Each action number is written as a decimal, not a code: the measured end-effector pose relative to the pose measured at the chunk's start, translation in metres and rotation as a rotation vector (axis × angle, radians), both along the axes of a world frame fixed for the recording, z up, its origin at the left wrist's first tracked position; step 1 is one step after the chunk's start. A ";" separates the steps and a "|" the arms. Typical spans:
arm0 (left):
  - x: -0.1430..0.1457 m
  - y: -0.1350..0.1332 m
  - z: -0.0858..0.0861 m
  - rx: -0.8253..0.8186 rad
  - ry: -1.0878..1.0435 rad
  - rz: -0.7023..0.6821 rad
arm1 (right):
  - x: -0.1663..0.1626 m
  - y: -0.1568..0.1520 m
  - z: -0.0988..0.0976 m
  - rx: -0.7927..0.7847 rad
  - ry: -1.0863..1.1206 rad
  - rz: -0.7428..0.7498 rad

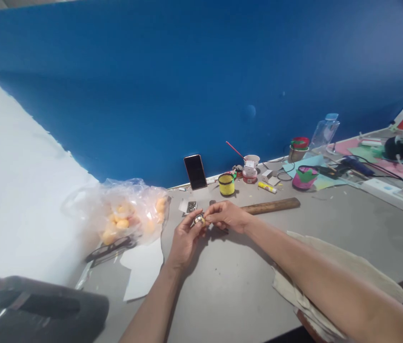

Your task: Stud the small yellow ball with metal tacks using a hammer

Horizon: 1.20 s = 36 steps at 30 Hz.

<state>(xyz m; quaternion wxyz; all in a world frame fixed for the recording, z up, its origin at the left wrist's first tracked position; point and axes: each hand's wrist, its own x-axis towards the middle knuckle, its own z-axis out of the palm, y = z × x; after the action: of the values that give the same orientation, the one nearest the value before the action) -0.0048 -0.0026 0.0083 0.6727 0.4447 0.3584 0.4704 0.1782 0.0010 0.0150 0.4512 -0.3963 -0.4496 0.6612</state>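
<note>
Between the fingertips of my left hand [186, 238] is a small round shiny object [199, 219], silvery with a golden patch; its kind is too small to make out. My right hand [226, 215] pinches at the object's right edge, and whatever its fingertips hold is hidden. Behind the right wrist a wooden handle [276, 206] lies on the table, its left end covered by the hand. Just beyond my left fingers sits a small open box [191, 206] of tiny metal pieces.
A phone [195, 172] leans on the blue wall. Nearby are a yellow cup [226, 185], a glue stick [267, 187] and a pink pot [305, 178]. Left lies a plastic bag [130, 214] with orange items; right, a folded cloth [330, 257] and a power strip [394, 193].
</note>
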 end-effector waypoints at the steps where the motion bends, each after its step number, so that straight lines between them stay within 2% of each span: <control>1: 0.000 0.000 -0.001 0.005 0.007 0.002 | 0.000 0.000 0.000 0.002 -0.006 -0.001; 14: -0.001 0.001 -0.006 0.058 0.032 0.009 | -0.002 -0.002 0.004 0.037 -0.063 -0.023; 19: -0.001 0.002 -0.008 0.100 0.120 0.028 | -0.003 -0.004 0.006 0.072 -0.111 -0.048; 29: 0.001 -0.007 -0.001 0.201 0.283 0.170 | -0.014 -0.008 0.009 0.075 -0.103 -0.142; 36: 0.002 -0.011 -0.007 0.398 0.330 0.313 | -0.027 -0.013 0.009 0.084 -0.118 -0.260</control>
<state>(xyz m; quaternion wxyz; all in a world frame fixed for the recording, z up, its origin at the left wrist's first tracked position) -0.0029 -0.0135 0.0014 0.4243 0.5776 0.4276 0.5509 0.1509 -0.0119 0.0242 0.5218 -0.4701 -0.4477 0.5534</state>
